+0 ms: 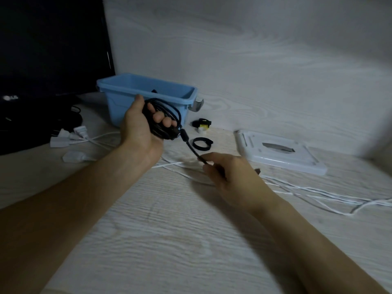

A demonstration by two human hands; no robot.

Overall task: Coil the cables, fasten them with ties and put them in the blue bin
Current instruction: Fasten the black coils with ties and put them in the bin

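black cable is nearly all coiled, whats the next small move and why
Probably wind the last loose stretch onto the coil. The left hand grips the coiled black cable, while the right hand pinches the short tail running down from it. Once that is on, the loop-shaped black tie lying on the table just below the blue bin is within easy reach.

A pale wood-grain table (169,240) fills the foreground and meets a wall (254,49) with the same light wood-grain finish. A dark monitor (48,49) stands at the back left. The light is dim and cool.
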